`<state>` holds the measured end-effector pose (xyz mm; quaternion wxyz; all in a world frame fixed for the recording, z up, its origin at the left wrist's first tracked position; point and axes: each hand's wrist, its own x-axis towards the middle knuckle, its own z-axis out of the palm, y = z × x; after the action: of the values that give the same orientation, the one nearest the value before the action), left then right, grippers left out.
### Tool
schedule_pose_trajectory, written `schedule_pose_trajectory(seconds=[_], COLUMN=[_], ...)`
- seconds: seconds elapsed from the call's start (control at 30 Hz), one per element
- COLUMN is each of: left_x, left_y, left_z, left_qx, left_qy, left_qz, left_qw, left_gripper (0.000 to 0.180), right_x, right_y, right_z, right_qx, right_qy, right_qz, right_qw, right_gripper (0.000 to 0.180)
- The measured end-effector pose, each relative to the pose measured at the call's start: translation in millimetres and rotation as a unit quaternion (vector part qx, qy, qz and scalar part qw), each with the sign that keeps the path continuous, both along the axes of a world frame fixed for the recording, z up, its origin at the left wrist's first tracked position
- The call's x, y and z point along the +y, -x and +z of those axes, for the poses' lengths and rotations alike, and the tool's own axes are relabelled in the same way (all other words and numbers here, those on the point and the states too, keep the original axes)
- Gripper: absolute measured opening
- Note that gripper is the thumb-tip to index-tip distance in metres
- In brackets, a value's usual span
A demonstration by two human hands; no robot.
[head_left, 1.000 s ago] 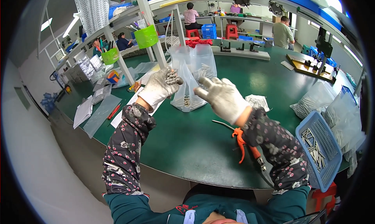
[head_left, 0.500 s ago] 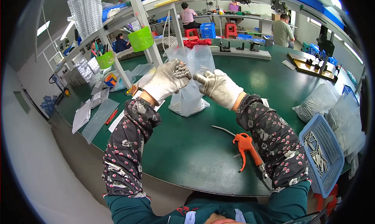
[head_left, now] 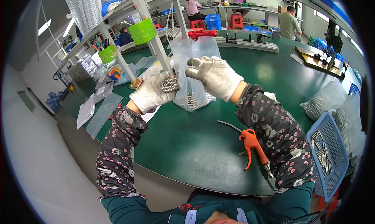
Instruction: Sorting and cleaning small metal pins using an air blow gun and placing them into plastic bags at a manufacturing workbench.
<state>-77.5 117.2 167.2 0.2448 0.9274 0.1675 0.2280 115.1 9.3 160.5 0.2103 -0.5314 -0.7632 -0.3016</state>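
My left hand (head_left: 152, 92), in a whitish work glove, is closed round a bundle of short metal pins (head_left: 169, 83), their ends facing right. To its right a clear plastic bag (head_left: 200, 92) stands upright on the green table, with metal pins (head_left: 191, 101) showing through its lower part. My gloved right hand (head_left: 217, 76) is raised in front of the bag's upper right side. Its fingers are bent but apart, and I see nothing between them. Whether they touch the bag I cannot tell.
An orange air blow gun (head_left: 252, 146) lies near my right forearm. At the right edge are a blue basket of metal pins (head_left: 322, 155) and filled plastic bags (head_left: 322, 101). Papers (head_left: 86, 111) lie left; a metal rail (head_left: 250, 44) lies behind. Other people sit farther back.
My left hand has moved down and left with the pins, away from my right hand. The right hand has shifted up slightly and its fingers have spread. The view has shifted a little.
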Motion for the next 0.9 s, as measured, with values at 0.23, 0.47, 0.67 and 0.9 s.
schedule_pose_trajectory(seconds=[0.23,0.47,0.67,0.9], left_x=[-9.2,-9.3,-5.7,-5.0], left_y=[-3.8,-21.8,-9.2,0.0], left_z=[8.2,13.6,13.2,17.6], left_qx=[-0.033,-0.016,0.227,0.235], left_qy=[0.022,-0.074,-0.170,-0.226], left_qz=[-0.023,-0.075,0.010,0.022], left_qw=[0.999,0.994,0.959,0.945], left_gripper=[0.027,0.032,0.038,0.015], right_x=[-3.4,-7.5,-11.6,-6.0], right_y=[-10.6,-16.6,-5.4,-7.8], right_z=[-4.7,-7.9,-5.4,0.2], right_qx=[-0.132,-0.176,-0.215,-0.091], right_qy=[-0.015,-0.034,-0.019,0.170], right_qz=[-0.006,-0.024,0.014,-0.015], right_qw=[0.991,0.984,0.976,0.981], right_gripper=[0.017,0.014,0.022,0.043])
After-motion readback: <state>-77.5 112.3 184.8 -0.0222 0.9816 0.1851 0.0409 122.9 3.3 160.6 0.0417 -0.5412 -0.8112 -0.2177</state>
